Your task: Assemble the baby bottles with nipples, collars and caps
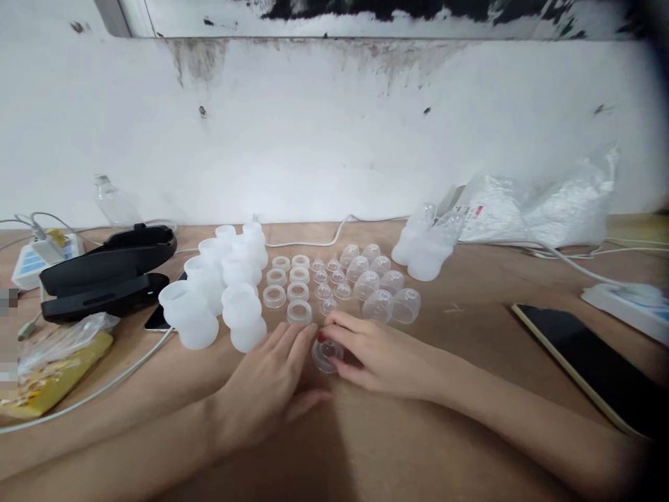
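Between my hands a clear ring with a nipple in it point(327, 353) rests on the brown table point(397, 432). My right hand point(373, 352) has its fingertips closed around the nipple and ring. Just left of it lies my left hand point(272, 383), palm down with the thumb apart, its fingertips near the ring's edge; nothing shows in it. Beyond my hands stand rows of clear rings point(299, 312), small clear nipples point(342, 291) and clear domed caps point(377, 305). White bottle bodies point(191, 314) stand in rows to the left.
Two capped bottles point(429, 254) stand at the back right beside plastic bags point(523, 209). A large phone point(580, 362) lies at the right, near a power strip point(627, 307). At the left are a black headset-like object point(109, 268), a yellow bag point(63, 369) and a cable.
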`<move>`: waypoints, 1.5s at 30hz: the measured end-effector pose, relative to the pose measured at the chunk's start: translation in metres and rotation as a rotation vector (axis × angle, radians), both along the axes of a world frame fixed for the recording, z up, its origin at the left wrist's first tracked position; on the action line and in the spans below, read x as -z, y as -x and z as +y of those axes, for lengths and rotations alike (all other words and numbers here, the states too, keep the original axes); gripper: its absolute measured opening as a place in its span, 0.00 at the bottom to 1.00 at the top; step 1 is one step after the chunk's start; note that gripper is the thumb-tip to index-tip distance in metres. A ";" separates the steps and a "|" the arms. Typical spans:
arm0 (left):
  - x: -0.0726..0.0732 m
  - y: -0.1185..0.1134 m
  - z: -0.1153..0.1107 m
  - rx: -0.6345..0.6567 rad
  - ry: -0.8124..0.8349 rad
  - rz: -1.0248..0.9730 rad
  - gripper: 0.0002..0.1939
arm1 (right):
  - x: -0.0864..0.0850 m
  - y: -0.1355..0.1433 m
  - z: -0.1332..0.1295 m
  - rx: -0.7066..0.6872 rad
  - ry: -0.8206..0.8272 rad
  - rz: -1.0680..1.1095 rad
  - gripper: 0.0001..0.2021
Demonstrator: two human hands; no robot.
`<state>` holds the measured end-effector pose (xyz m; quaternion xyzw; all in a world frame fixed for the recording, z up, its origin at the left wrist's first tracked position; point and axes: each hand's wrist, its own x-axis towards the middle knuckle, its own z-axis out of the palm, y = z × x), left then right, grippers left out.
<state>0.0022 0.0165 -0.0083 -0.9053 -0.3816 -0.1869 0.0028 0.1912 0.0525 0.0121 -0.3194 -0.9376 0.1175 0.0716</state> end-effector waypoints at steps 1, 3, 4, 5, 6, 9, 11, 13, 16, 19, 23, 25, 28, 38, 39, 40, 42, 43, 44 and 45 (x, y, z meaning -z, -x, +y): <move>0.004 -0.006 0.007 -0.001 0.086 0.005 0.26 | 0.002 0.001 0.000 0.007 -0.005 0.014 0.07; 0.009 -0.015 0.017 -0.027 0.183 -0.008 0.19 | 0.006 0.002 0.002 0.033 -0.016 0.050 0.05; 0.009 -0.018 0.020 -0.038 0.211 -0.014 0.15 | 0.008 0.003 0.002 0.051 -0.021 0.076 0.04; 0.008 -0.019 0.021 -0.051 0.230 -0.016 0.13 | 0.010 0.005 0.003 0.072 -0.021 0.106 0.04; 0.006 -0.019 0.020 -0.062 0.242 -0.008 0.12 | 0.012 0.006 0.004 0.092 -0.014 0.139 0.05; -0.008 -0.015 0.016 -0.079 0.209 0.096 0.12 | 0.009 0.007 0.009 0.162 0.121 0.257 0.06; -0.016 -0.012 0.014 -0.095 0.145 0.231 0.09 | 0.001 0.002 0.013 0.240 0.274 0.311 0.06; -0.021 -0.010 0.014 -0.121 0.083 0.370 0.06 | -0.009 -0.006 0.019 0.307 0.284 0.318 0.07; -0.020 -0.007 0.015 -0.148 -0.079 0.506 0.05 | -0.021 -0.020 0.027 0.305 -0.091 0.162 0.08; -0.015 -0.005 0.015 -0.152 -0.318 0.560 0.09 | -0.019 -0.027 0.031 0.251 -0.446 -0.110 0.09; -0.014 -0.001 0.017 -0.176 -0.459 0.559 0.10 | 0.000 -0.024 0.034 0.210 -0.608 -0.289 0.11; -0.016 0.001 0.018 -0.190 -0.460 0.550 0.11 | 0.007 -0.022 0.035 0.203 -0.651 -0.310 0.11; -0.019 0.002 0.021 -0.211 -0.438 0.578 0.12 | 0.013 -0.020 0.036 0.221 -0.685 -0.317 0.10; -0.015 0.006 0.031 -0.245 -0.418 0.615 0.12 | 0.020 -0.020 0.041 0.219 -0.654 -0.283 0.11; -0.015 0.006 0.032 -0.252 -0.419 0.616 0.12 | 0.020 -0.020 0.042 0.215 -0.650 -0.273 0.11; -0.016 0.007 0.032 -0.258 -0.420 0.615 0.12 | 0.021 -0.020 0.042 0.213 -0.644 -0.262 0.11; -0.016 0.007 0.034 -0.261 -0.426 0.604 0.12 | 0.021 -0.020 0.042 0.213 -0.630 -0.245 0.12; -0.016 0.008 0.035 -0.261 -0.428 0.600 0.12 | 0.021 -0.019 0.042 0.213 -0.622 -0.239 0.12; -0.016 0.009 0.036 -0.259 -0.432 0.597 0.12 | 0.021 -0.019 0.042 0.216 -0.616 -0.233 0.12; -0.015 0.009 0.037 -0.256 -0.440 0.596 0.12 | 0.022 -0.018 0.041 0.218 -0.611 -0.227 0.12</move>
